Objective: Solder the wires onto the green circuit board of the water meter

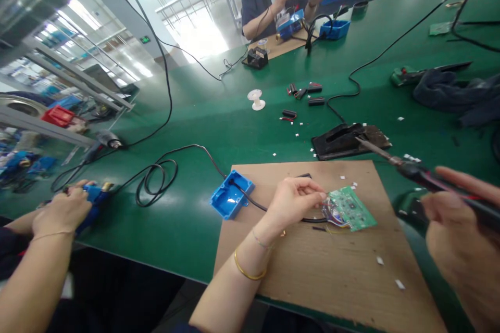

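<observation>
My left hand (292, 202) pinches the left edge of a green circuit board (349, 209) with coloured wires, lying on a brown board (320, 265). My right hand (461, 234) is closed round a soldering iron (414, 169); its tip points up-left toward a black iron stand (344, 140), well above the circuit board. A black cable runs from the circuit board to a blue plastic housing (231, 195) at the brown board's left corner.
A neighbour's hands (62, 210) at the left hold a blue part. Across the green table (219, 130) another person works with blue boxes. A white spool (255, 99), black parts (304, 91), looped cables (156, 179) and dark cloth (457, 93) lie about.
</observation>
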`<state>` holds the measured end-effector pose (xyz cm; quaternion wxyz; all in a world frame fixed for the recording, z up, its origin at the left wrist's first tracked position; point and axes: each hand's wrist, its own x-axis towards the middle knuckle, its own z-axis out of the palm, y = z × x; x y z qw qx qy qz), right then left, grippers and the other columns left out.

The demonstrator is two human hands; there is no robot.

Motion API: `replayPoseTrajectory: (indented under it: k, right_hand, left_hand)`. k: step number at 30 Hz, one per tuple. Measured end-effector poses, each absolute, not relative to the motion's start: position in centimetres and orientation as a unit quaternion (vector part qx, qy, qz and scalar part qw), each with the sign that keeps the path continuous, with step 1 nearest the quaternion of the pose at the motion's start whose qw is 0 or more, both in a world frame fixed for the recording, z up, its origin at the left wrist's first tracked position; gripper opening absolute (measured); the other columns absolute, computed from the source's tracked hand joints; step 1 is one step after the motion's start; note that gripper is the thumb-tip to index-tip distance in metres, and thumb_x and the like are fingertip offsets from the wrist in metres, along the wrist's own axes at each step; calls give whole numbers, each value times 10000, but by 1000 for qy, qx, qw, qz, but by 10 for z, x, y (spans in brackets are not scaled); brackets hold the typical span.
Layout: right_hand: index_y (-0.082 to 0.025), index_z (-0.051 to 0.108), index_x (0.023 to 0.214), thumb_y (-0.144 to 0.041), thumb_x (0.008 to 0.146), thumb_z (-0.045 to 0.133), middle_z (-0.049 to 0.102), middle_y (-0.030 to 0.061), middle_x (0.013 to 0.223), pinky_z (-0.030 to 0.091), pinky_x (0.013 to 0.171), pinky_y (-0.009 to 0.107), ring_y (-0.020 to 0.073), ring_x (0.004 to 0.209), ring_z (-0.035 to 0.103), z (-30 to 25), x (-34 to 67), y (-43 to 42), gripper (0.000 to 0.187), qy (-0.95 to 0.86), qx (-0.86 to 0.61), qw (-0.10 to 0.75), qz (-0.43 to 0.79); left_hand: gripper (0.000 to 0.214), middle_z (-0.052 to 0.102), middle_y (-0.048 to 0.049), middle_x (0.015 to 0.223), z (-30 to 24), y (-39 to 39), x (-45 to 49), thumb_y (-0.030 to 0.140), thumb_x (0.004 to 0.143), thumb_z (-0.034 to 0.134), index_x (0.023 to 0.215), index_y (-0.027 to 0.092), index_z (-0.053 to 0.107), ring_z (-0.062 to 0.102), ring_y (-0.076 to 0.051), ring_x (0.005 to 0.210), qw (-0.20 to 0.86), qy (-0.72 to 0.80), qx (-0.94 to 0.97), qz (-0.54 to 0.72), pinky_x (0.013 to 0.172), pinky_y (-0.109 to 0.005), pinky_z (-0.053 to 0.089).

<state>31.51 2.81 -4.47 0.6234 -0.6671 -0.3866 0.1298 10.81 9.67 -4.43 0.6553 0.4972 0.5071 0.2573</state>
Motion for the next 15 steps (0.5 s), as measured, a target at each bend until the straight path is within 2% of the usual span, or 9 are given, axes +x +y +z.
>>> replayPoseTrajectory:
  k: [3, 6, 10, 15]
  right_hand:
    - [-208, 643, 908, -361, 683, 767, 531, -40, 631, 351, 438, 289, 126, 481, 495, -32, 316, 52, 298, -295, -619, 711, 157]
    - [-209, 498, 682, -291, 710, 679, 453, -64, 544, 306, 364, 274, 106, 415, 446, -35, 317, 73, 200, -288, -571, 753, 157]
    - [-200, 445, 561, -240, 767, 569, 398, -59, 423, 248, 324, 251, 92, 348, 373, -43, 312, 79, 244, -294, -567, 743, 196]
    - [-199, 427, 540, -219, 723, 632, 388, -56, 414, 234, 316, 228, 77, 334, 346, -44, 307, 75, 276, -248, -593, 722, 256]
  left_hand:
    - [76, 664, -16, 608, -43, 97, 110, 193, 740, 720, 713, 124, 702, 544, -85, 549, 646, 521, 506, 237, 554, -204, 380]
    - [63, 664, -20, 608, -42, 99, 111, 178, 730, 700, 696, 125, 691, 556, -100, 562, 645, 531, 505, 217, 567, -215, 392]
    - [73, 664, -17, 618, -41, 101, 112, 176, 716, 704, 670, 125, 680, 548, -97, 570, 637, 542, 510, 201, 568, -214, 380]
    - [89, 661, -11, 615, -41, 102, 113, 185, 715, 703, 655, 128, 670, 549, -96, 569, 639, 544, 505, 201, 580, -218, 385]
